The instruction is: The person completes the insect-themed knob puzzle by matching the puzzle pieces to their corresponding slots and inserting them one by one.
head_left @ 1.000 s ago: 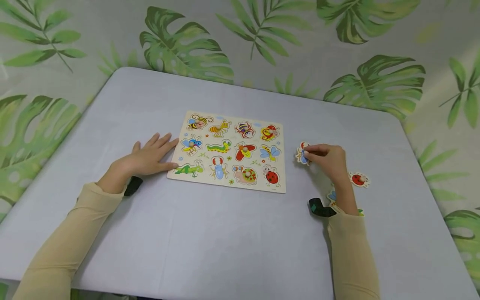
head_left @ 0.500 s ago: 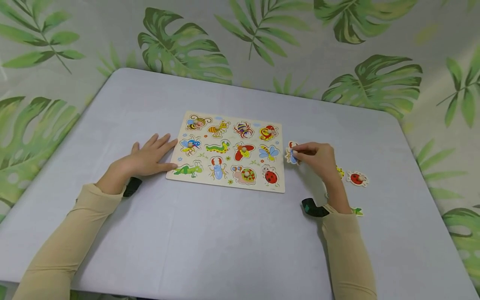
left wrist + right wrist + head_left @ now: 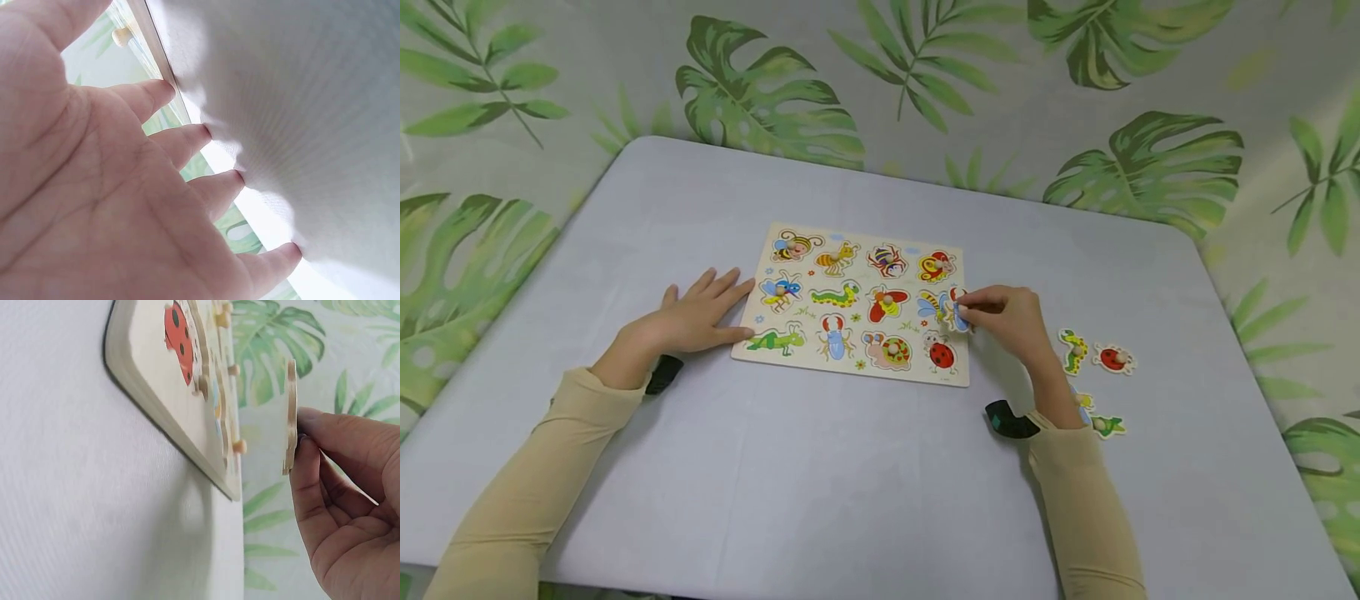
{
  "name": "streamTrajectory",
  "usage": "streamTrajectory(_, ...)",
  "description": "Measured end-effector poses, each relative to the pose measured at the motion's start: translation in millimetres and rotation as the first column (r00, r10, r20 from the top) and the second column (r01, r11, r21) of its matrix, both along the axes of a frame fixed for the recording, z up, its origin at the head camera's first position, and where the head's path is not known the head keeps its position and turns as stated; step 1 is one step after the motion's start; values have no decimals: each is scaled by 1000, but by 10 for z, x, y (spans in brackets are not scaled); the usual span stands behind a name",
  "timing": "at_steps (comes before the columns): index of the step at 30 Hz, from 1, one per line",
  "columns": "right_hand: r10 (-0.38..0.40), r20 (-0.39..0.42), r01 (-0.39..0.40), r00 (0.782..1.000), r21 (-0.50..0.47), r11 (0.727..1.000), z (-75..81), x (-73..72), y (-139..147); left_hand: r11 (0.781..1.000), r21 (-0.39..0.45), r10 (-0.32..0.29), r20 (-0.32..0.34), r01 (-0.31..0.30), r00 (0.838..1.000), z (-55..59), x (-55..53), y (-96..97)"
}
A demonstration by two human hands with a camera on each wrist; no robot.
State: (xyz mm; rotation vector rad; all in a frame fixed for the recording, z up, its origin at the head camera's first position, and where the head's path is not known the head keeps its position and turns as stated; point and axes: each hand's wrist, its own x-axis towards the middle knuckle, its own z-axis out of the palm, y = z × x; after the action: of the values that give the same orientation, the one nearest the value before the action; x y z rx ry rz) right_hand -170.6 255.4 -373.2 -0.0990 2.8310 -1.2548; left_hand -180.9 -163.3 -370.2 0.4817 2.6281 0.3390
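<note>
My right hand [image 3: 1011,323] pinches a stag beetle puzzle piece [image 3: 958,313] between thumb and fingers. In the head view the piece overlaps the right edge of the wooden insect puzzle board [image 3: 857,367]; the right wrist view shows the piece [image 3: 291,419] raised off the board [image 3: 144,387]. My left hand [image 3: 696,319] lies spread on the table at the board's left edge, thumb and a fingertip right at it. In the left wrist view its fingers [image 3: 215,187] are straight and apart, fingertips on the cloth. Several knobbed pieces sit in the board; the printed stag beetle recess [image 3: 836,337] is uncovered.
Right of the board lie loose pieces: a caterpillar [image 3: 1074,352], a ladybug [image 3: 1115,359], a green grasshopper [image 3: 1107,426] and a blue-yellow piece [image 3: 1084,402] partly behind my right wrist. A white cloth covers the table [image 3: 850,483]. Behind it hangs a leaf-patterned backdrop [image 3: 925,92].
My right hand has carried the stag beetle piece leftward, from beside the board to over its right edge. More of the loose pieces now show. My left hand has stayed in place.
</note>
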Motion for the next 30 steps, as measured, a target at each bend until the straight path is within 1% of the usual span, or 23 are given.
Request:
streamTrajectory(4, 26, -14, -26, 1000, -20, 999, 13, 6, -74, 1000, 1, -4, -5, 4, 1000, 6, -5, -7)
streamTrajectory(11, 58, 11, -58, 998, -22, 998, 47, 8, -216, 1000, 8, -2, 1, 2, 1000, 21, -5, -6)
streamTrajectory(17, 84, -6, -84, 996, -26, 996, 75, 24, -321, 1000, 11, 6, 3, -6, 1000, 10, -14, -15)
streamTrajectory(25, 116, -16, -117, 993, -56, 992, 58, 42, -422, 1000, 9, -3, 3, 3, 1000, -14, -14, -18)
streamTrajectory(30, 121, -14, -121, 993, -59, 991, 51, 57, -462, 1000, 5, -6, 4, 5, 1000, -13, -7, -13)
